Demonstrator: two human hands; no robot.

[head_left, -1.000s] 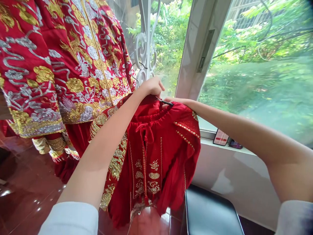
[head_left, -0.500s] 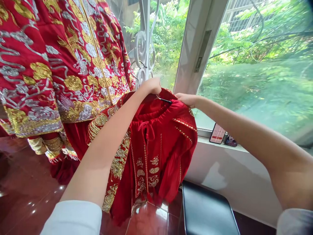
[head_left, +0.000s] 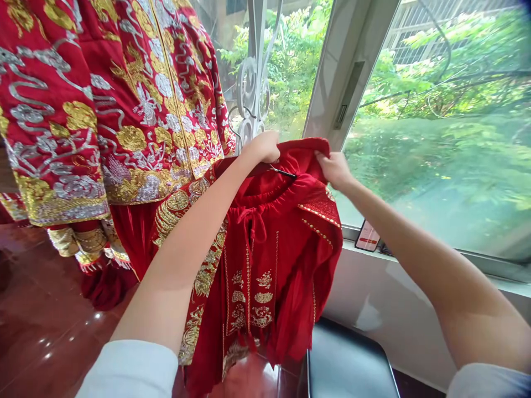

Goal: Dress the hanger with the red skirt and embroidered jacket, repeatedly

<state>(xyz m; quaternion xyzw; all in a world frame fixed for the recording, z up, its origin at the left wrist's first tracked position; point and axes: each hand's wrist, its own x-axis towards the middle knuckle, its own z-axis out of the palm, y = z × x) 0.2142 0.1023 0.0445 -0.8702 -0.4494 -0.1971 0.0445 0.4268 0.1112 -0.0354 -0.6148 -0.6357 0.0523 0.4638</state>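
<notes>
A red skirt (head_left: 269, 260) with gold embroidery hangs from a black hanger (head_left: 284, 173) in front of me. My left hand (head_left: 263, 146) is closed around the top of the hanger and the waistband. My right hand (head_left: 334, 168) is closed on the red cloth at the waistband's right end and holds it lifted above the hanger. A red jacket (head_left: 108, 105) thick with gold and silver embroidery hangs to the left, its hem touching the skirt's left side.
A window frame post (head_left: 344, 77) and white scroll ironwork (head_left: 253, 83) stand behind the skirt. A phone (head_left: 367, 237) leans on the white sill (head_left: 415, 260). A black stool (head_left: 352, 365) sits below on the dark red glossy floor (head_left: 45, 331).
My right hand has risen from the skirt's right shoulder and pulled a fold of the waistband up above the hanger. My left hand stays on the hanger.
</notes>
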